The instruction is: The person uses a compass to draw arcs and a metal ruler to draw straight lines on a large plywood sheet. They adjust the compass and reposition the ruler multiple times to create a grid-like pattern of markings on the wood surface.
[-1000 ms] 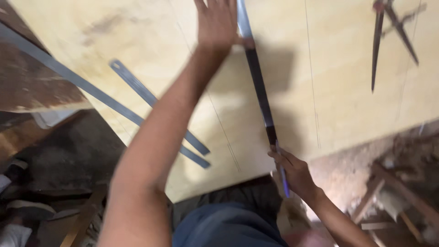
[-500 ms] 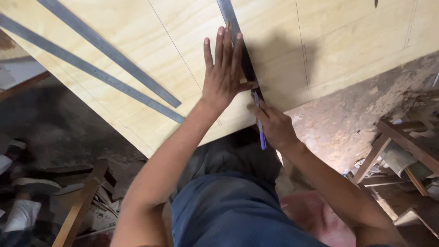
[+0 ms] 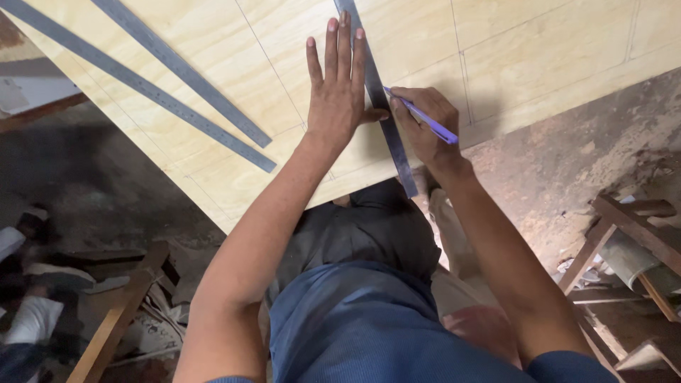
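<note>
Since half a second ago my right hand slid the purple pen (pinched tight) up the steel ruler my flat, spread left hand pins to the plywood, line looks partly drawn.

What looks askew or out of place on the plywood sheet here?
Nothing stands out. The left hand presses the metal ruler flat on the plywood sheet; the right hand holds a purple pen at its edge.

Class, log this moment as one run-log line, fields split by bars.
left hand flat on steel ruler | right hand holds purple pen, tip at ruler edge | plywood sheet | two spare rulers left
</note>
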